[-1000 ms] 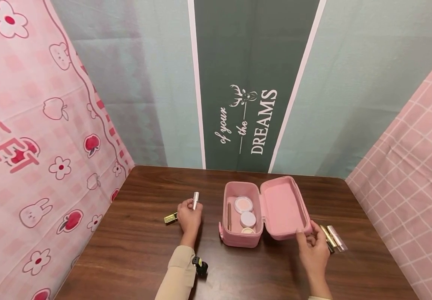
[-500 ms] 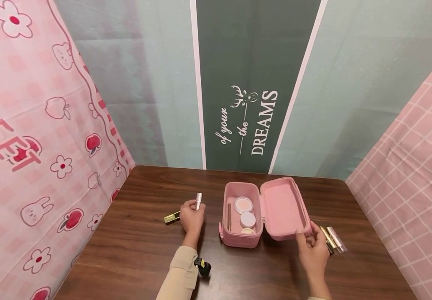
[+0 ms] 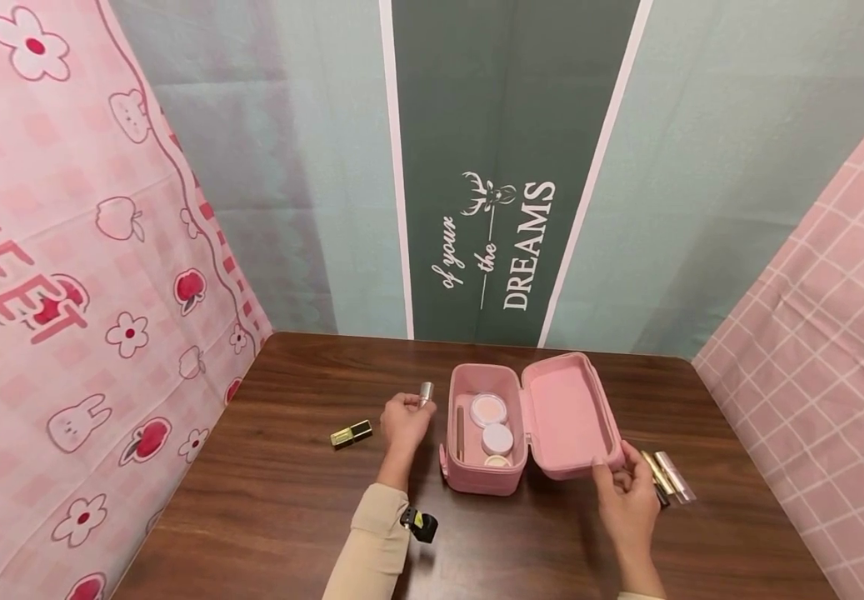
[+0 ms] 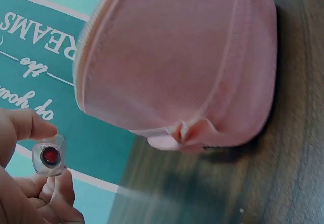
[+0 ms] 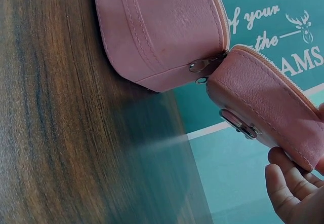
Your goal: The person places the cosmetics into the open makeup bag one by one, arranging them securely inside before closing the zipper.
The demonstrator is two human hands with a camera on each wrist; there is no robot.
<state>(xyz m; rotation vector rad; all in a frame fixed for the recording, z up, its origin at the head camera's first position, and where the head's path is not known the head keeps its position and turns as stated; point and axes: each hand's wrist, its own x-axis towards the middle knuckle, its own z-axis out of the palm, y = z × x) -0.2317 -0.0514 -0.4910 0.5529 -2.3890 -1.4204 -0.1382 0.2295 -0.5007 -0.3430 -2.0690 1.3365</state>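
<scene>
My left hand [image 3: 407, 423] pinches a lipstick tube [image 3: 426, 392] with a silvery end, just left of the pink makeup case [image 3: 484, 481]. In the left wrist view, the lipstick's clear end [image 4: 49, 156] with a dark red centre faces the camera. Thumb and fingers of my right hand [image 3: 626, 500] grip the outer edge of the case's lid [image 3: 568, 417], which is swung out to the right. Inside the case lie a round compact [image 3: 489, 409], a white-lidded jar [image 3: 497, 439], a partly hidden round item [image 3: 496, 461] and a slim brown stick [image 3: 460, 433].
A gold-and-black tube [image 3: 352, 434] lies on the wooden table [image 3: 289, 517] left of the case. Beyond my right hand lie several slim tubes [image 3: 673, 477], partly covered by it. Printed cloths hang along the back and both sides.
My left hand has moved right with the lipstick, closer to the case, uncovering the gold-and-black tube. My right hand and the lid stay nearly in place.
</scene>
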